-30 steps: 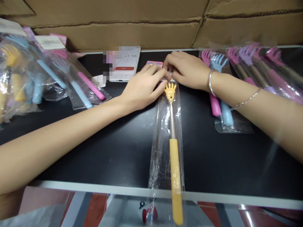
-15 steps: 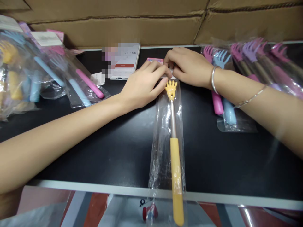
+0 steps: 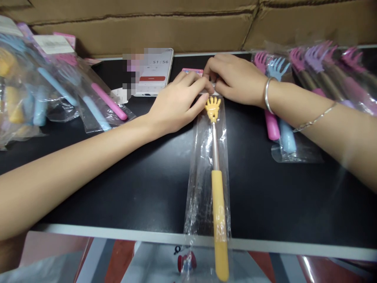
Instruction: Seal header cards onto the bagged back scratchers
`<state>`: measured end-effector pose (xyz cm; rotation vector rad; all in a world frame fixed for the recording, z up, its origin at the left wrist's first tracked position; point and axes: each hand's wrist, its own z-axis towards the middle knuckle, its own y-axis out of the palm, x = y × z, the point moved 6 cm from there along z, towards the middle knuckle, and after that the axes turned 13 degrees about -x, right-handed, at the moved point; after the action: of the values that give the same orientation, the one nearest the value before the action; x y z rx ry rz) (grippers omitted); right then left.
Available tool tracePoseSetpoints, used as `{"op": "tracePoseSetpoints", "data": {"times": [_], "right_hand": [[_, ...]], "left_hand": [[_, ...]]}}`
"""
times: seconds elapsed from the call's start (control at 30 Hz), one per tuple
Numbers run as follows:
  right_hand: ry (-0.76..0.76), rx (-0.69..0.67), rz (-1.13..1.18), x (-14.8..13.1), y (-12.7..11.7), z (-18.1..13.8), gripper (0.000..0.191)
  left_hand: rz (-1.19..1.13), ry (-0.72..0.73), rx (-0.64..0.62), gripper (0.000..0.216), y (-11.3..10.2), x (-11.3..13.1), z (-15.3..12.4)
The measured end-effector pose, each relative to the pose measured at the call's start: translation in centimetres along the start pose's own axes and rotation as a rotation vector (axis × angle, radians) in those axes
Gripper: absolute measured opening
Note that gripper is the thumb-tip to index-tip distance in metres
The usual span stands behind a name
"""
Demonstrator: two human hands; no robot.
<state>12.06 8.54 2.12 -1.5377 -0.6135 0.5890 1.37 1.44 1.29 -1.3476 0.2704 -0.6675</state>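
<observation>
A yellow back scratcher [image 3: 218, 200] with a metal shaft lies inside a clear plastic bag [image 3: 198, 173], its claw pointing away from me. Its handle hangs over the table's front edge. At the bag's far end, my left hand [image 3: 176, 102] has its fingers bent and pressed down, the thumb beside the yellow claw. My right hand [image 3: 235, 80] meets it there from the right, fingers curled in a pinch at the bag's top. A pink-edged card [image 3: 191, 72] shows behind the left fingers. The exact hold of the fingertips is partly hidden.
Bagged back scratchers in several colours, one with a pink handle [image 3: 108, 101], lie at the left. More, including a light blue one [image 3: 285, 133], lie at the right under my forearm. A phone [image 3: 154, 74] rests behind my left hand. Cardboard boxes [image 3: 176, 31] line the back.
The view has shifted very slightly. Both hands stay at the bag's far end with almost the same finger positions, and the yellow back scratcher has not visibly moved.
</observation>
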Motion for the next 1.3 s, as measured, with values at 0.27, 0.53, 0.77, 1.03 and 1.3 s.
{"op": "tracePoseSetpoints", "data": {"times": [0.27, 0.53, 0.77, 1.03, 1.3], "right_hand": [[-0.001, -0.001, 0.002, 0.01, 0.09, -0.04, 0.039], [-0.008, 0.001, -0.011, 0.13, 0.15, -0.01, 0.038], [-0.010, -0.004, 0.002, 0.09, 0.20, -0.07, 0.038], [-0.036, 0.028, 0.033, 0.11, -0.12, 0.02, 0.038], [-0.018, 0.004, 0.012, -0.01, -0.01, -0.02, 0.043]], "left_hand": [[-0.003, 0.003, -0.019, 0.034, -0.18, 0.06, 0.02], [-0.015, -0.013, -0.022, 0.033, -0.10, 0.05, 0.07], [-0.017, 0.000, 0.002, 0.032, -0.07, 0.00, 0.04], [-0.037, 0.023, -0.050, 0.032, -0.39, -0.18, 0.17], [-0.030, -0.003, -0.045, 0.032, -0.39, 0.04, 0.07]]}}
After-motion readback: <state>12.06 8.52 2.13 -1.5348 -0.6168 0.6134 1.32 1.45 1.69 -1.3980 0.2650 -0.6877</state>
